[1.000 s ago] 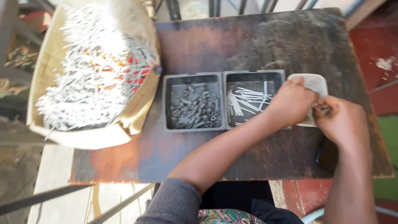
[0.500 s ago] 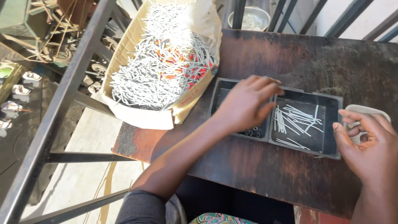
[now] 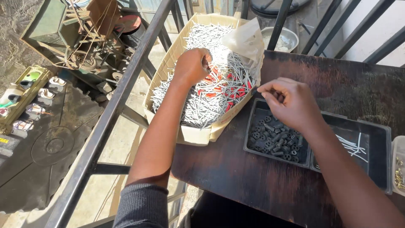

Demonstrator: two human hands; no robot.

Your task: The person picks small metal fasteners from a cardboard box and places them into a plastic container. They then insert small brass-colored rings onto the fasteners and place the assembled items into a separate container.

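Reaching into the shallow beige cardboard box [image 3: 192, 135], the left hand [image 3: 192, 65] sits curled over the heap of thin silvery metal pins [image 3: 202, 105], fingers bunched down into the pile. Can't honestly tell if the grip has pinched any pins, since the fingertips are hidden from this angle. There's red printed lining showing through the pins near the middle of the box, and a crumpled clear plastic bag [image 3: 247, 40] sits on its far right corner. The box hangs partly off the left edge of the dark, worn wooden worktop [image 3: 337, 84], out over a black metal railing [image 3: 126, 88].

The right hand [image 3: 291, 103] hovers over the left compartment of a black two-part plastic tray [image 3: 382, 169], fingers loosely curled together, thumb and forefinger tips close. Whether something tiny is clamped between them, no idea, too small to see. That compartment is full of small dark cylindrical sleeves [image 3: 274, 141]. The right compartment holds just a few loose pale thin pins [image 3: 352, 145]. A whitish container with little brass-coloured bits [image 3: 398, 175] peeks in at the right edge, touching the tray.
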